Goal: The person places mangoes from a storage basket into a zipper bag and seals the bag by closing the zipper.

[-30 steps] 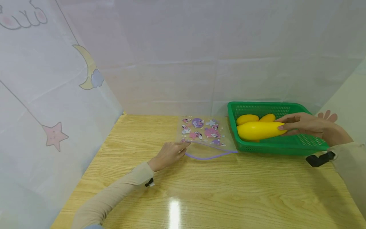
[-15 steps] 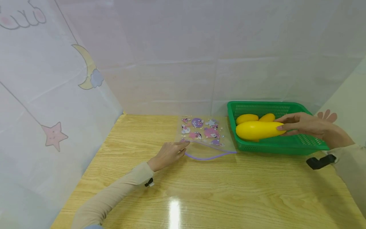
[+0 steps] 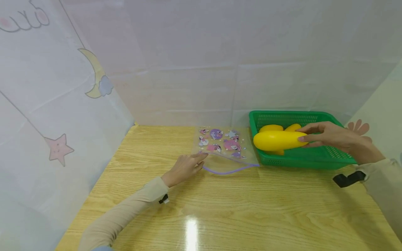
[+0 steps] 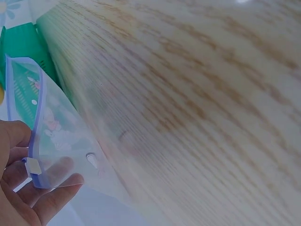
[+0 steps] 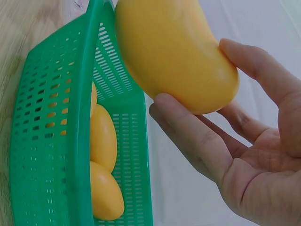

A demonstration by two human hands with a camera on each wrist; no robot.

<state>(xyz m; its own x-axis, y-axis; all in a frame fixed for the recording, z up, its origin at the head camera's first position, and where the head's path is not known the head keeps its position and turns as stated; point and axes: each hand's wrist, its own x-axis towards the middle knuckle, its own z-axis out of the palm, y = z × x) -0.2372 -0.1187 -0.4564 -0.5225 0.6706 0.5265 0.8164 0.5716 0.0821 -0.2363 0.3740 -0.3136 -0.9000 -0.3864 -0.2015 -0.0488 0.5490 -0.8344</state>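
Observation:
My right hand (image 3: 336,139) grips a large yellow mango (image 3: 279,140) by its right end, thumb on one side and fingers on the other. The mango lies level over the left part of a green basket (image 3: 301,162), its far tip overlapping the left rim. Smaller mangoes (image 5: 103,136) rest inside the basket, partly hidden by the held one. Left of the basket, a clear printed zip bag (image 3: 220,143) lies flat, its purple-edged mouth parted toward me. My left hand (image 3: 183,169) pinches the bag's left mouth corner, beside a white slider (image 4: 33,165).
A wooden table (image 3: 226,212) carries everything and stretches toward me. A pale printed sheet (image 3: 188,69) stands as a wall right behind the bag and basket. The basket's raised left rim stands between the mangoes and the bag.
My right hand has carried the mango a little to the left and slightly up, toward the basket's left rim. My left hand keeps its hold on the bag's mouth.

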